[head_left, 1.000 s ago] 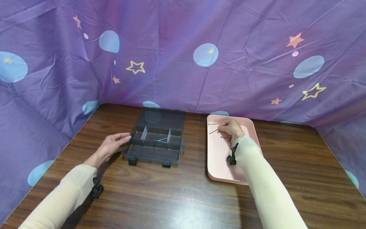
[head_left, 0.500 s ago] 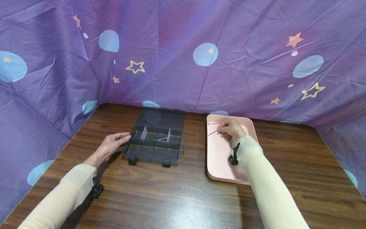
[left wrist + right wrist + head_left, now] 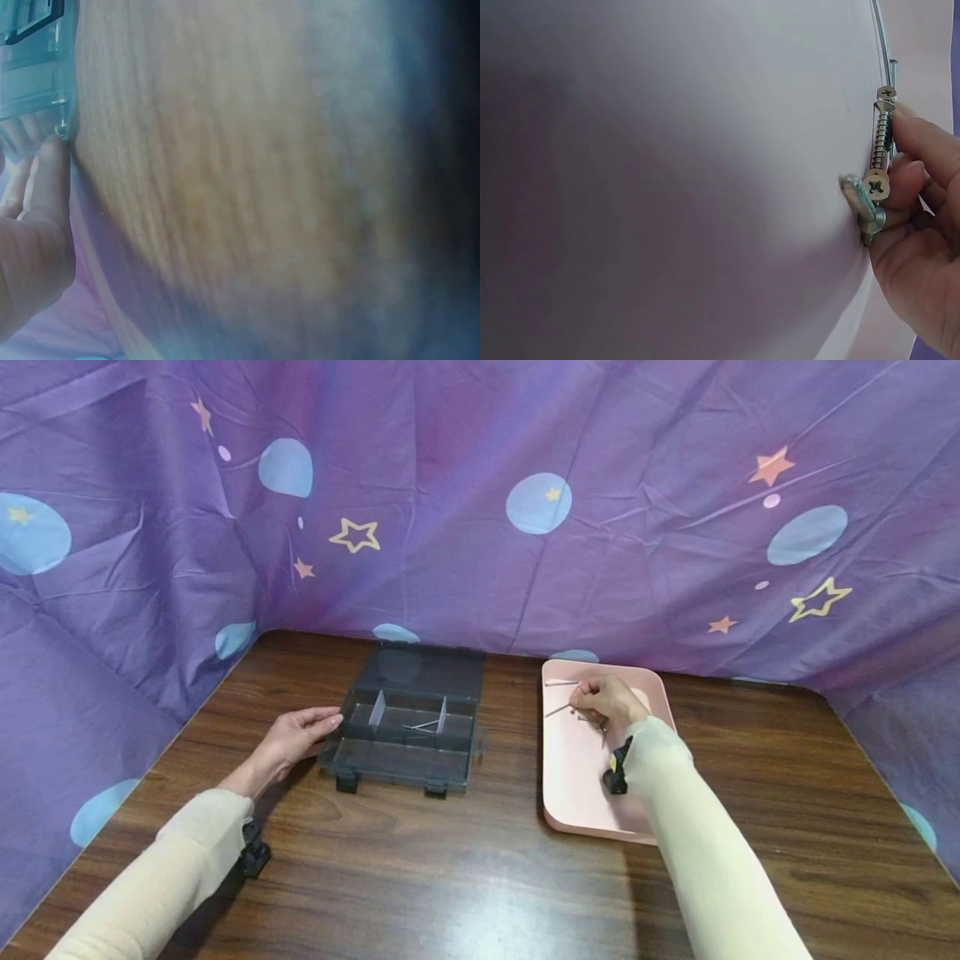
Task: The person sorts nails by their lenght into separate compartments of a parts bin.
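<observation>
The table [image 3: 375, 877] is brown wood with dark stripes, and it fills the lower half of the head view. A white shiny patch of light sits on it at the bottom middle. Its far corners are round. Behind it and down both sides hangs a purple cloth [image 3: 450, 435], with creases, blue circles, small pink dots, and orange and yellow stars.

Left of the middle, a see-through dark box [image 3: 405, 767] lies on the table with its lid [image 3: 427, 670] tipped back toward the cloth. Two pale dividers [image 3: 377, 709] stand up inside, and thin metal pieces [image 3: 422, 727] lie between them. Two black latches [image 3: 347, 782] are on the near edge. The left hand [image 3: 288, 743] touches the box's left side, its fingers loose and mostly straight.

Right of the middle is a pink tray [image 3: 566, 777] with round corners. The right hand [image 3: 611, 697] is over its far part, pinching a thin metal rod [image 3: 557, 710] in its fingertips. Another thin rod [image 3: 560, 683] lies in the tray's upper left corner. The right wrist view shows screws [image 3: 881, 142] right by the fingers. Both arms have cream sleeves [image 3: 712, 852].
</observation>
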A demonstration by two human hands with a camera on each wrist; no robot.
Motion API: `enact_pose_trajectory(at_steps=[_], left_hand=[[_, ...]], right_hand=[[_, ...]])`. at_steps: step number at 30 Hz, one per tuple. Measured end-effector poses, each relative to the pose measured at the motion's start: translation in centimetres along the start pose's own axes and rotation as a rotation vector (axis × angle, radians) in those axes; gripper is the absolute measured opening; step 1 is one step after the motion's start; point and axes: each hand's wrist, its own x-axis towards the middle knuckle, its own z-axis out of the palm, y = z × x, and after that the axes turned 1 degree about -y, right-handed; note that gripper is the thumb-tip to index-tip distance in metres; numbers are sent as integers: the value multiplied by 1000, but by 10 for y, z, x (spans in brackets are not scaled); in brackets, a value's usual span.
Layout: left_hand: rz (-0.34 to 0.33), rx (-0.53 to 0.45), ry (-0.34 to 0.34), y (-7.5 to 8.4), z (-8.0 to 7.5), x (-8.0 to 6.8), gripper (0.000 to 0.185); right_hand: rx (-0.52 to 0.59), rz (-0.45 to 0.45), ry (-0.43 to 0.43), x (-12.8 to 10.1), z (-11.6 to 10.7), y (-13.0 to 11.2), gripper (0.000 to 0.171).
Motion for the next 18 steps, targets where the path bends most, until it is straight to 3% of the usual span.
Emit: enact_pose_trajectory(at_steps=[9,18], left_hand=[[-3,4,0,0,0,0,55],[6,-19,-5,0,0,0,55]], right_hand=[[-16,-52,-6,-3,-2,0,19],[33,-6,43,-3,-1,2,13]])
